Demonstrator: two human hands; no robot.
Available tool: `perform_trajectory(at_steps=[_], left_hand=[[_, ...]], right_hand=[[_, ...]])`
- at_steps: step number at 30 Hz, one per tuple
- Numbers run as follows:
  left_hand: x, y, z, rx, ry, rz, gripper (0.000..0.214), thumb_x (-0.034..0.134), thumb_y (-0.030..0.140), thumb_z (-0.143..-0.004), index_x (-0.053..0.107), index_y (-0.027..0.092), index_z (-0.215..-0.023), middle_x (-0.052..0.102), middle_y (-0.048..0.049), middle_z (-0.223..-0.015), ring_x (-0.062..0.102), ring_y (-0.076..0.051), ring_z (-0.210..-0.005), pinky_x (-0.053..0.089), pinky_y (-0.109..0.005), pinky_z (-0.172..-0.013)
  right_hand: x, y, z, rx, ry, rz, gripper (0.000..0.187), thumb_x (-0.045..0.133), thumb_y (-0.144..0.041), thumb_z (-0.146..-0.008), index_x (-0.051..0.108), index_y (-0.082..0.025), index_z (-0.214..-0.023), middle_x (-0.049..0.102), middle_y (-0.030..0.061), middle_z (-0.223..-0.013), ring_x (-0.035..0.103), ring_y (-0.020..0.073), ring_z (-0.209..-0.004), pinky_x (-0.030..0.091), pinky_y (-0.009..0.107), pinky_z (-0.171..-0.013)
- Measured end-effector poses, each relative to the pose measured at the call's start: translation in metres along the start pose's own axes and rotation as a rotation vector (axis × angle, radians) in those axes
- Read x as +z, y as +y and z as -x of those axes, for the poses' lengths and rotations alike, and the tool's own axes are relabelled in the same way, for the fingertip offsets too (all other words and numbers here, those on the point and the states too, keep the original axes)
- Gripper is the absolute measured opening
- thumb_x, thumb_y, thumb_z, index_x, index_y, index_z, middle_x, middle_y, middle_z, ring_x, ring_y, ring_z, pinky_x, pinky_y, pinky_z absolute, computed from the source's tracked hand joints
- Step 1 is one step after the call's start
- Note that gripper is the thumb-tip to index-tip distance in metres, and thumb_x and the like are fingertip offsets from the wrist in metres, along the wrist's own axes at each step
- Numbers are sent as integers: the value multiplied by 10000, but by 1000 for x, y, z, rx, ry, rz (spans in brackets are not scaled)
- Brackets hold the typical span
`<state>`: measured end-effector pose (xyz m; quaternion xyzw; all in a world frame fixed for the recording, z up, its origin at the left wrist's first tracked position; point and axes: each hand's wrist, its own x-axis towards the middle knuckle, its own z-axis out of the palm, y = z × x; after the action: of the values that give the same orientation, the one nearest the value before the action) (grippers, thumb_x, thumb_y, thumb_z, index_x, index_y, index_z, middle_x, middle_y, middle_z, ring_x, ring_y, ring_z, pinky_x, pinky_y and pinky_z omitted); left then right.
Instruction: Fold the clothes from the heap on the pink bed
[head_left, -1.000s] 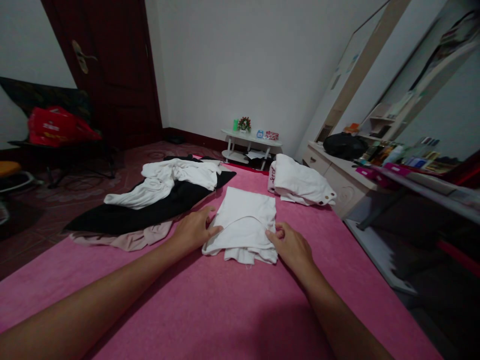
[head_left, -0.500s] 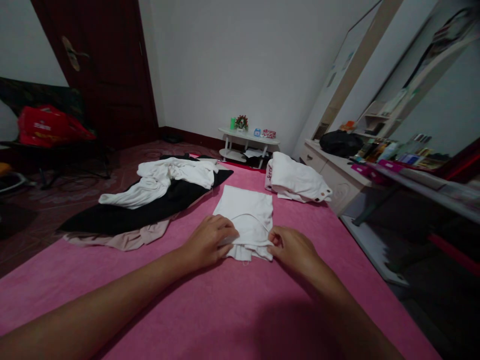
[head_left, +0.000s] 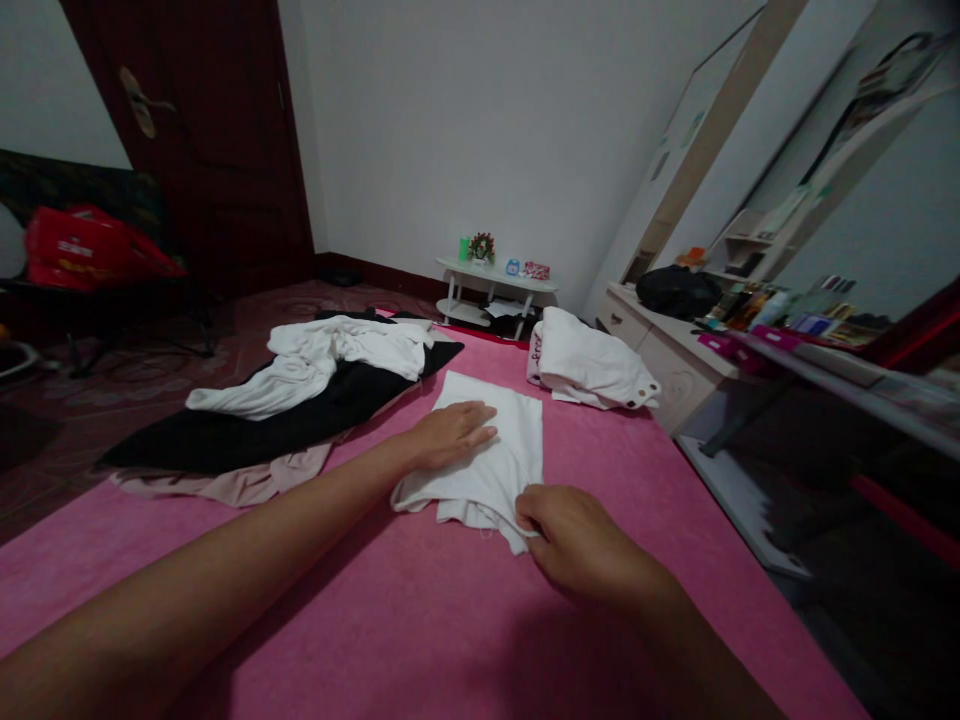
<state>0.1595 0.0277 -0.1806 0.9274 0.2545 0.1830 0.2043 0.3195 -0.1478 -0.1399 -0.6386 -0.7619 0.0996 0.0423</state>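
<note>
A folded white garment [head_left: 504,440] lies on the pink bedspread [head_left: 420,620] in front of me. My left hand [head_left: 448,435] rests flat on its left half, fingers stretched out and pressing down. My right hand [head_left: 576,543] is closed in a pinch on the garment's near right corner, pulling it toward me.
A heap of white, black and beige clothes [head_left: 300,390] lies at the left of the bed. A folded white piece [head_left: 592,365] sits at the far right edge. Beyond are a small white table [head_left: 499,290], a dresser [head_left: 675,350] and a dark door [head_left: 195,140].
My left hand has moved from the garment's near edge up onto its top and flattened. My right hand has drawn the near right corner toward me.
</note>
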Motion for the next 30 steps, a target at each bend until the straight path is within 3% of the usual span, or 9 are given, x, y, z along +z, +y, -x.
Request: perform_trajectory(at_steps=[4,9,14,18,20,22,24,26,30], left_hand=[[3,-15,-17,-123,-62,-40,606,286,531,-950,421,149,-1401,361,-109,-1494,323,-233,-1382,238,-330,-1121],[-1,-4,-9,-126,-138,-128,667,404,540,-906,378,109,-1415,316,-152,-1509,325,-253,-1379,271,-337,-1110],[9,14,21,-51,-95,-199,636,569,412,-842,380,219,-1418,217,-143,-1550,225,-309,-1413,262,-458,-1110],[8,18,41,37,-124,-160,639,644,352,-784,435,269,-1381,116,-125,-1575,180,-359,-1418,258,-526,-1095],[1,19,49,73,-142,-119,628,686,339,-742,493,258,-1334,121,-122,-1575,201,-365,-1410,268,-515,-1093],[-9,20,56,112,-168,-69,584,712,315,-711,554,255,-1270,230,-106,-1551,278,-344,-1384,297,-478,-1085],[-21,19,61,147,-205,2,494,726,314,-696,625,262,-1176,411,-76,-1466,408,-311,-1306,349,-428,-1050],[-32,14,63,113,-253,101,323,693,348,-731,695,248,-1038,588,-53,-1296,551,-267,-1148,421,-361,-962],[-50,-9,59,-244,-99,143,310,496,385,-855,711,162,-873,719,-59,-867,649,-192,-782,458,-261,-688]], right_hand=[[6,-7,4,-51,-85,77,127,535,-74,-674,584,-190,-691,639,35,-745,533,152,-690,197,286,-578],[0,-9,0,20,-91,38,67,588,-217,-751,631,-189,-707,656,22,-741,546,143,-676,207,273,-571],[-5,-2,-10,103,100,-93,263,566,-371,-845,655,-196,-670,658,13,-724,561,135,-650,296,258,-569],[17,12,-26,16,428,-133,304,544,-372,-867,664,-192,-1080,613,100,-1222,564,220,-1084,408,322,-882],[28,17,-29,-72,434,-138,437,567,-354,-844,585,-184,-1247,518,122,-1368,470,255,-1241,365,379,-994],[33,19,-29,-113,357,-196,369,531,-347,-865,634,-186,-1181,599,110,-1277,535,249,-1174,398,368,-962],[31,19,-27,-87,310,-290,305,469,-363,-903,712,-180,-911,712,69,-987,640,209,-913,455,301,-803],[27,22,-25,-13,344,-363,417,435,-398,-917,660,-166,-653,669,26,-687,606,156,-645,418,246,-614],[23,37,-27,189,532,-318,368,460,-405,-894,631,-172,-666,606,2,-623,546,134,-583,339,233,-551]])
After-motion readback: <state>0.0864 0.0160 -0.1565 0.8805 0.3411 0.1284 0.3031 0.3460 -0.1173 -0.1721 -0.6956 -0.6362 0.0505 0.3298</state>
